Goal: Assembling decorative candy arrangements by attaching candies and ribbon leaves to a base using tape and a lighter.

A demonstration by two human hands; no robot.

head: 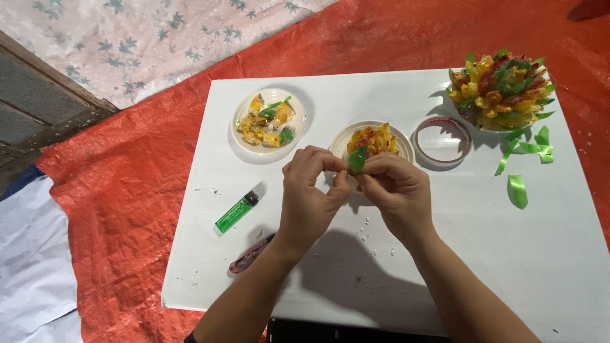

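Observation:
My left hand (311, 190) and my right hand (397, 190) meet over the white board (508, 254), both pinching a small green ribbon piece (356, 160) between the fingertips. Just behind the hands stands a white plate of yellow and red folded pieces (375, 138). A second white plate (268, 121) with yellow and green pieces sits further left. A green lighter (237, 211) lies left of my left hand. Dark-handled scissors (252, 254) lie partly hidden under my left forearm.
A roll of clear tape (441, 141) lies right of the near plate. A dome-shaped bouquet of yellow, red and green pieces (500, 90) stands at the back right, with loose green ribbon strips (527, 165) below it. Red tarp (127, 209) surrounds the board.

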